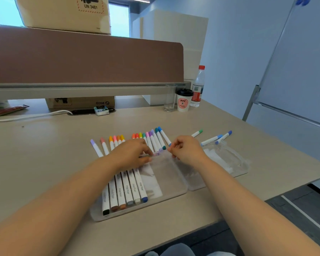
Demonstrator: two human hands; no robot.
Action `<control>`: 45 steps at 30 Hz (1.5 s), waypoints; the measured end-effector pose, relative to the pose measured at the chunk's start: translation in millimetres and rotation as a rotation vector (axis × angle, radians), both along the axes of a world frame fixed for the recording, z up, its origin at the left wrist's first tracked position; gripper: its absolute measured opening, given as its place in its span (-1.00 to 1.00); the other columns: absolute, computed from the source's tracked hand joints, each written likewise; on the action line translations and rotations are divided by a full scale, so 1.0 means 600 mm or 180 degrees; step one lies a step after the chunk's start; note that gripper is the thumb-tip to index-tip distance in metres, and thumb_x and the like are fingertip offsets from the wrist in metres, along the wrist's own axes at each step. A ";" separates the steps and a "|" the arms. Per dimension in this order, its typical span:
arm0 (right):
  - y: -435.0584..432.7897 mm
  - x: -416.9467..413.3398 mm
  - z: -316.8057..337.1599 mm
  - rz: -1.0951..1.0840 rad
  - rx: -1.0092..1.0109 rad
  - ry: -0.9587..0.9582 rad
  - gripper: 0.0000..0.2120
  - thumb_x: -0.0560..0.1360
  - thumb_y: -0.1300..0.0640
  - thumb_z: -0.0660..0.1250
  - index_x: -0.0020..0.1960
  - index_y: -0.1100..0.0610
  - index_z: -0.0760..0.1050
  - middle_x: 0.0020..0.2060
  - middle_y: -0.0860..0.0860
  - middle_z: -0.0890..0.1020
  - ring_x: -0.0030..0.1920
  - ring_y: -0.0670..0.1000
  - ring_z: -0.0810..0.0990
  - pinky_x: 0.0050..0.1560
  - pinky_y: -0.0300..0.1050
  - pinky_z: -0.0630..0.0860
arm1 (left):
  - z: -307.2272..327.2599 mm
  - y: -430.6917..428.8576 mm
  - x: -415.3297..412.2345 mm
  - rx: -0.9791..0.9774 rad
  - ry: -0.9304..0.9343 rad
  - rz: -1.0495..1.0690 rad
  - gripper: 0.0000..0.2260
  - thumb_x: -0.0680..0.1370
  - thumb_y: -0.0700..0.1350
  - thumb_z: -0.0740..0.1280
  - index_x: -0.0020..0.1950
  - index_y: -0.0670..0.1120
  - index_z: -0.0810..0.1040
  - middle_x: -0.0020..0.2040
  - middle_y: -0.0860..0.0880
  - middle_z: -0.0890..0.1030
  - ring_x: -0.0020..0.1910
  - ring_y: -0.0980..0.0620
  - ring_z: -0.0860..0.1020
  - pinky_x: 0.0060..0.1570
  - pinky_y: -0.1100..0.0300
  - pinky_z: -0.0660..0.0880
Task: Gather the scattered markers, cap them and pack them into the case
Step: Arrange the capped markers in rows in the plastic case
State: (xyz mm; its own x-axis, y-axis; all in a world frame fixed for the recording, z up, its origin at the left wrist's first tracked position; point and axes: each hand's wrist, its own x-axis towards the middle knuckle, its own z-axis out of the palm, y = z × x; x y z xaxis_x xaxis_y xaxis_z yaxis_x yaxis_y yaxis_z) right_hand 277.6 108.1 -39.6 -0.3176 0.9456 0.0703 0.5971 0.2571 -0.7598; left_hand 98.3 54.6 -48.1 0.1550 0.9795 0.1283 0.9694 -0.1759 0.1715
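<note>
Capping pale-purple marker over open case — left hand grip curled round barrel to steady it, right hand grip pinching tip end, perhaps pressing cap on; blurred. Packed markers lie side by side; loose markers wait on bench just beyond.

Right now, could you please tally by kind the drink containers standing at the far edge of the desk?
Glass: 1
Paper cup: 1
Plastic bottle: 1
Total: 3
</note>
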 end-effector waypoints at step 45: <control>0.070 0.088 0.006 -0.0972 0.2975 -0.0020 -0.80 0.44 0.37 0.31 0.03 0.24 0.56 -0.13 0.13 0.63 -0.15 0.15 0.56 -0.24 -0.05 0.49 | -0.010 0.051 0.028 -0.0076 -0.0409 -0.0152 -0.77 0.55 -0.09 0.29 0.20 -0.01 0.58 0.15 0.04 0.57 0.08 0.12 0.50 0.10 0.30 0.41</control>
State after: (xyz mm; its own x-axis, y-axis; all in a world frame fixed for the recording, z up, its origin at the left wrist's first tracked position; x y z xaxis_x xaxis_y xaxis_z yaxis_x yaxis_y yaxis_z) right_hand 330.2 150.0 -36.3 -0.0716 0.5516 0.8311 0.7413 0.5869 -0.3257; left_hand 115.2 85.4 -53.8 0.1854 0.9745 0.1268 0.9298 -0.2157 0.2984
